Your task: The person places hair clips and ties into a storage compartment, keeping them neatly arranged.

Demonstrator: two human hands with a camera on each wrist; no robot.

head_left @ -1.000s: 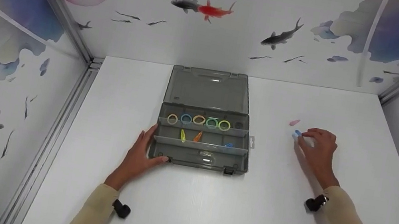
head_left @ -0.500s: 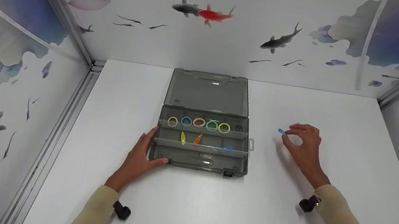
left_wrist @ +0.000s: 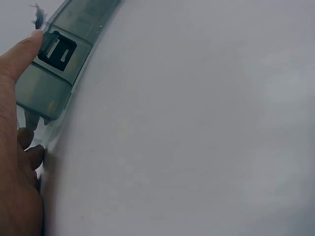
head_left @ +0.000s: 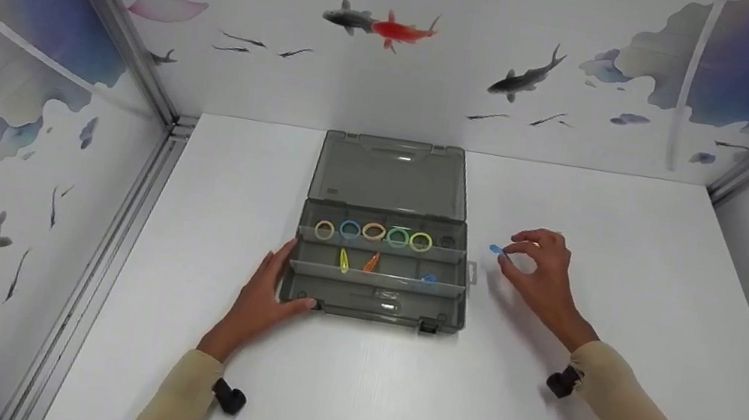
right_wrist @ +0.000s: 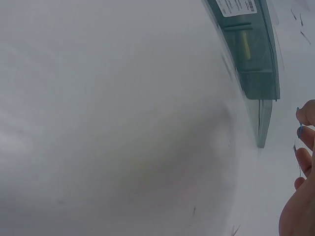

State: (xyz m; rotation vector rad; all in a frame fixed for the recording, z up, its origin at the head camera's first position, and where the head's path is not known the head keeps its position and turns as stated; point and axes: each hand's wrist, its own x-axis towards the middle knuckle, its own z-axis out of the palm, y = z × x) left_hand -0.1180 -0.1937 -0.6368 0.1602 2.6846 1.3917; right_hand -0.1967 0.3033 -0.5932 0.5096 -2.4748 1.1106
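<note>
A blue hair clip point(head_left: 496, 249) is pinched between the thumb and index finger of my right hand point(head_left: 542, 276), raised just right of the grey compartment box point(head_left: 374, 301). The box lies with its lid point(head_left: 392, 175) folded back. My left hand point(head_left: 261, 297) rests at its front left corner, thumb on the front edge and fingers along the side. In the left wrist view the thumb touches near a black latch point(left_wrist: 58, 50). Inside the box are a yellow clip point(head_left: 344, 260), an orange clip point(head_left: 372, 262) and a blue clip point(head_left: 428, 278) in the middle row.
Several coloured rings, among them a green ring point(head_left: 398, 237), stand in the back row. A clear hanger tab point(head_left: 473, 272) sticks out from the box's right side. White printed panels point(head_left: 409, 94) enclose the white table point(head_left: 350, 403) at the back and sides.
My right hand has lifted the blue hair clip off the table and carried it left towards the box. The pink clip no longer shows on the table. My left hand stays put.
</note>
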